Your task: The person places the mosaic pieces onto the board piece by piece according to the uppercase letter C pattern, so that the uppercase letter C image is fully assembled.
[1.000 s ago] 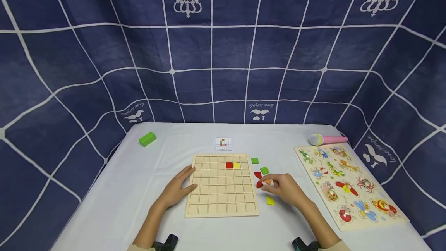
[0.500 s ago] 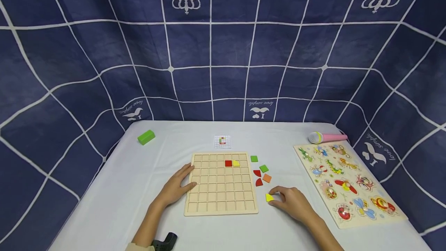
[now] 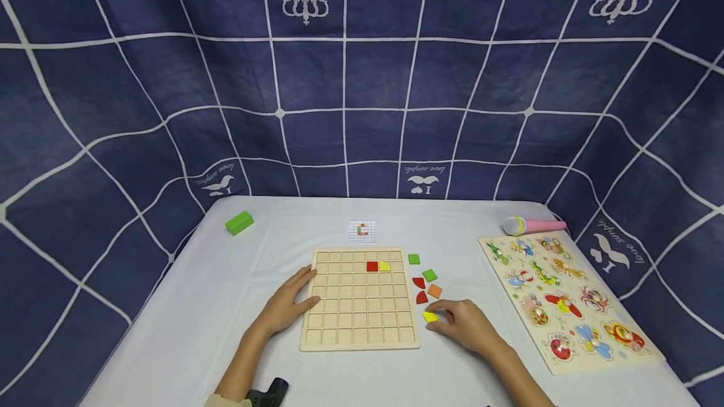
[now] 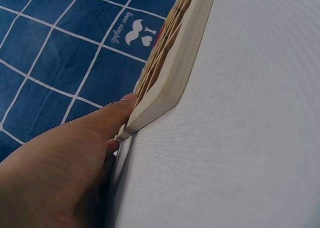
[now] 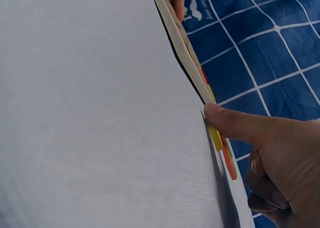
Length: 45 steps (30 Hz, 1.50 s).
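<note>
Pickup step: right hand [image 3: 466, 325] pinches yellow tile [image 3: 430, 317] on the table just right of the grid board [image 3: 360, 322]. Left hand [image 3: 288, 305], fingers flat and relaxed, steadies the board's left edge. Next move likely needs lifting the tile over to an empty cell.

1. Your yellow piece [image 3: 430, 317]: small, flat, yellow, with one edge that looks curved. It lies flat on the white desk [image 3: 226, 306], just off the lower right corner of the board, and your right hand [image 3: 466, 325] touches it with thumb and forefinger.
2. Your wooden grid board [image 3: 360, 325]: pale wood, square, divided into small square cells. It lies flat on the desk. A red tile [image 3: 371, 266] and a yellow tile [image 3: 384, 266] sit side by side in its second row. Your left hand [image 3: 285, 306] rests against its left edge, thumb on the rim.
</note>
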Each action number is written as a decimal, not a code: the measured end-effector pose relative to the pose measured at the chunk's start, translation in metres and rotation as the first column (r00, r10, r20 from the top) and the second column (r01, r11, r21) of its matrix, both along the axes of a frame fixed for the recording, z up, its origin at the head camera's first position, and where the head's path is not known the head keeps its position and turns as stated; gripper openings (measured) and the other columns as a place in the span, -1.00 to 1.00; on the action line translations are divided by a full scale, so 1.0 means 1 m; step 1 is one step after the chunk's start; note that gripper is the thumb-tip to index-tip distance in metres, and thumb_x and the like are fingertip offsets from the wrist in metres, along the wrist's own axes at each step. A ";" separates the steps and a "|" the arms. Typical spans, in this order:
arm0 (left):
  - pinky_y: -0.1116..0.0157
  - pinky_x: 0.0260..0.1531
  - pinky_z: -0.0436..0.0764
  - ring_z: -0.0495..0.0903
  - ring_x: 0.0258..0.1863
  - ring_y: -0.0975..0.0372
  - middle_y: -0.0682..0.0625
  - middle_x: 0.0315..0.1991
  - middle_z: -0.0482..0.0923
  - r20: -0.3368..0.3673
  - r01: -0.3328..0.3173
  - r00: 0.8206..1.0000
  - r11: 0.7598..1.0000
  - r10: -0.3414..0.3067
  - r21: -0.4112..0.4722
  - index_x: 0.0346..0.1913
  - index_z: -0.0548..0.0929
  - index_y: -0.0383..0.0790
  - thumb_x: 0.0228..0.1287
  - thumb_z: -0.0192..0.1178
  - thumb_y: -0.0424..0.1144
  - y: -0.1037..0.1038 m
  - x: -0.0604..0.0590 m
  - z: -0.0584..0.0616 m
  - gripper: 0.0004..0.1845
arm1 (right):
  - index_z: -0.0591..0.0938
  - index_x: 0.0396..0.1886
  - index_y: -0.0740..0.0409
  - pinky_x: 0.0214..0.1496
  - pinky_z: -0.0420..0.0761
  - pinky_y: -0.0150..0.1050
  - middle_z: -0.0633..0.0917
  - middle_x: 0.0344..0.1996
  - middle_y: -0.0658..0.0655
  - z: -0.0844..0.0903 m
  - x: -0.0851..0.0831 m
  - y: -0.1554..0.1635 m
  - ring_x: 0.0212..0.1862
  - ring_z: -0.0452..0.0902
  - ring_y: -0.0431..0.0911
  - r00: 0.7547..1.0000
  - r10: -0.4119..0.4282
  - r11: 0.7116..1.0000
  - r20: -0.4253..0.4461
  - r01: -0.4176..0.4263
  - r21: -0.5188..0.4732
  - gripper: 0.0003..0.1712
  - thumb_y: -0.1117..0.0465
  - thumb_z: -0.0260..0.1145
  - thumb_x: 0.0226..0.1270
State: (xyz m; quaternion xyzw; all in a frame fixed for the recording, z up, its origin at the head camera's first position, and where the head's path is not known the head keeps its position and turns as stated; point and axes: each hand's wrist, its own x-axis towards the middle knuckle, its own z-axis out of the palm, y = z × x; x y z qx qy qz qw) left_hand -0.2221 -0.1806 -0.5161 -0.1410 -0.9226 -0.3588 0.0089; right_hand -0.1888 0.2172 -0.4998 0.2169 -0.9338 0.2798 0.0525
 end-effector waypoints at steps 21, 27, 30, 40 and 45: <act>-0.10 0.24 0.12 0.06 0.36 -0.04 -0.11 0.40 0.07 -0.017 -0.002 1.000 1.000 0.002 0.003 0.36 0.26 -0.15 0.18 0.21 0.03 0.000 0.000 0.001 -0.27 | 0.69 -0.30 -0.11 -0.70 0.12 -0.48 0.25 -0.85 -0.23 0.001 -0.003 0.012 -0.73 0.06 -0.39 0.997 -0.073 0.997 -0.027 0.073 -0.011 -0.74 0.04 0.50 -0.06; -0.11 0.24 0.13 0.06 0.36 -0.04 -0.10 0.40 0.07 -0.010 -0.002 1.000 1.000 0.002 -0.005 0.37 0.25 -0.13 0.18 0.20 0.06 -0.001 -0.001 -0.001 -0.27 | 0.69 -0.29 -0.11 -0.68 0.09 -0.49 0.23 -0.83 -0.25 0.010 -0.012 0.000 -0.71 0.03 -0.39 0.996 -0.046 0.999 -0.078 0.045 -0.015 -0.72 0.01 0.49 -0.05; -0.11 0.24 0.12 0.05 0.36 -0.04 -0.10 0.40 0.07 -0.006 -0.001 1.000 1.000 0.001 -0.005 0.37 0.25 -0.13 0.18 0.20 0.06 -0.001 -0.001 -0.001 -0.27 | 0.70 -0.27 -0.11 -0.68 0.08 -0.48 0.23 -0.83 -0.25 0.015 -0.019 -0.015 -0.72 0.02 -0.38 0.995 -0.036 0.999 -0.089 0.035 -0.014 -0.71 0.00 0.48 -0.04; -0.10 0.24 0.13 0.06 0.36 -0.03 -0.09 0.40 0.09 -0.021 -0.001 1.000 1.000 0.001 -0.003 0.36 0.27 -0.13 0.18 0.22 0.04 -0.001 -0.001 -0.003 -0.28 | 0.70 -0.23 0.00 -0.74 0.11 -0.46 0.26 -0.86 -0.22 0.027 -0.048 -0.080 -0.75 0.05 -0.38 0.991 0.033 0.999 -0.129 -0.032 0.009 -0.68 -0.03 0.43 0.04; -0.11 0.24 0.12 0.05 0.36 -0.04 -0.10 0.40 0.08 -0.018 0.001 1.000 1.000 -0.001 0.001 0.36 0.26 -0.13 0.19 0.21 0.04 -0.001 0.000 -0.002 -0.28 | 0.69 -0.20 0.01 -0.77 0.08 -0.46 0.24 -0.85 -0.18 0.028 -0.070 -0.104 -0.76 0.02 -0.36 0.991 0.040 0.999 -0.125 -0.042 -0.010 -0.70 0.00 0.41 0.08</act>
